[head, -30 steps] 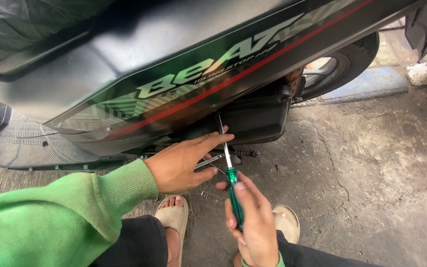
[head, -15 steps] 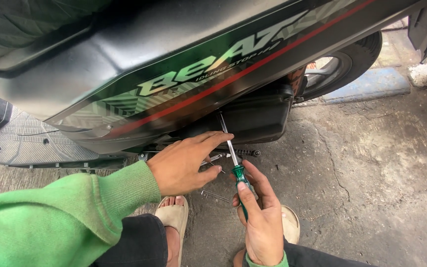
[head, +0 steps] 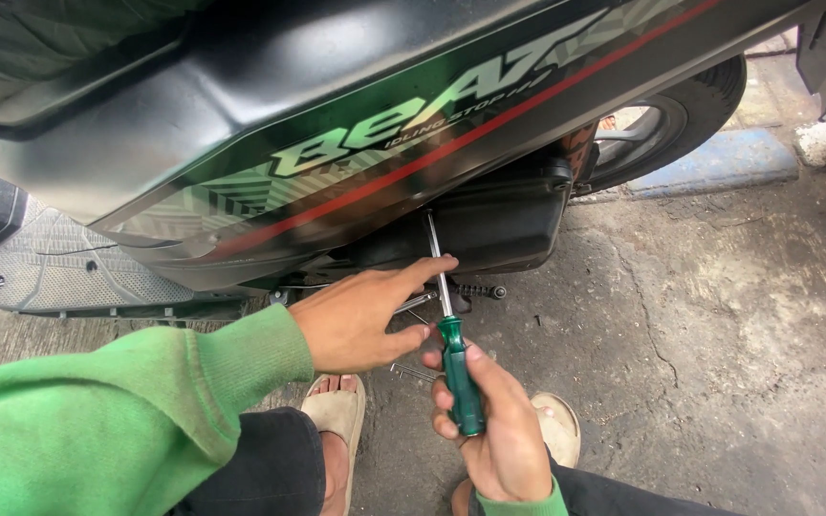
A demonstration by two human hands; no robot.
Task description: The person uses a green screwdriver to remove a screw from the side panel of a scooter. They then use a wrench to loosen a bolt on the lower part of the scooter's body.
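screwdriver (head: 453,330) | right hand (head: 499,430) grip closed round handle | left hand (head: 360,320) steadies shaft

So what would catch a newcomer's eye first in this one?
Probably the green-handled screwdriver at lower centre, gripped in the right hand, its shaft pointing up under the dark scooter body that fills the top of the view. Next, the left hand in a bright green sleeve, its fingers against the shaft. Two sandalled feet rest on cracked concrete below.

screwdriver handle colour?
Green, translucent-looking; the screwdriver handle sits in the right hand. Head view shows it best.
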